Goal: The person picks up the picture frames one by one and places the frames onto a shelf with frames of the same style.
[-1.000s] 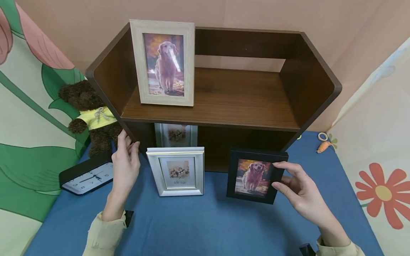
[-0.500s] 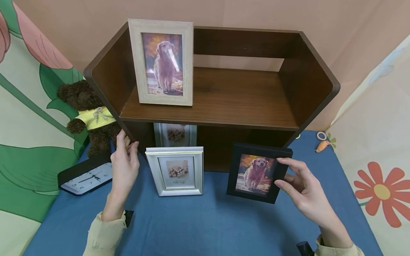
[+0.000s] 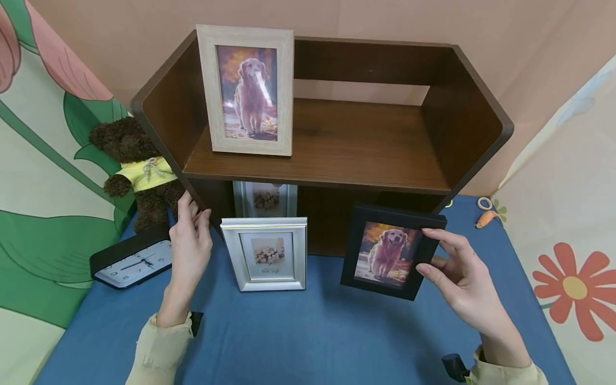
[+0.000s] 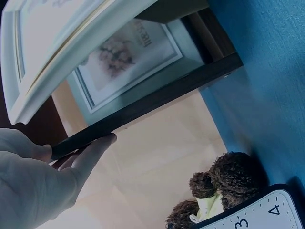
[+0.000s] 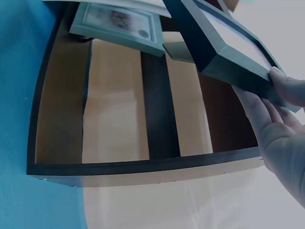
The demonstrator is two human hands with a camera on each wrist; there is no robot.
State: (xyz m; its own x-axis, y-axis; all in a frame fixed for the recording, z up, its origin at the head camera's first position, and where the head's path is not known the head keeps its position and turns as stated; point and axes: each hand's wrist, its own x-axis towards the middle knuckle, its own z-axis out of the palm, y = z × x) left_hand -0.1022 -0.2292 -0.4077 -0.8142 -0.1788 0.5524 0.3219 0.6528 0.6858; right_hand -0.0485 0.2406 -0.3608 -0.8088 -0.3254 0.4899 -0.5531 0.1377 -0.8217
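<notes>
In the head view my right hand [image 3: 464,283] pinches the right edge of a black photo frame [image 3: 387,254] with a dog picture. Thumb lies on its front edge and fingers go behind it; it leans before the lower opening of a dark brown shelf [image 3: 366,144]. My left hand [image 3: 190,251] holds the shelf's left side panel near its front edge, thumb and fingers on either face in the left wrist view. Between the hands stands a silver photo frame [image 3: 263,254] with a flower print. A pale wooden photo frame [image 3: 244,91] stands on the upper board.
Inside the lower compartment is another flower-print frame [image 3: 266,200], partly hidden. A black-rimmed clock [image 3: 135,262] lies left of my left hand, with a brown teddy bear [image 3: 139,171] behind it. A small carrot toy [image 3: 486,218] lies right of the shelf on the blue cloth [image 3: 269,342].
The black frame has risen a little and shifted right at its top, tilting more, with my right hand following. My left hand has stayed at the shelf panel.
</notes>
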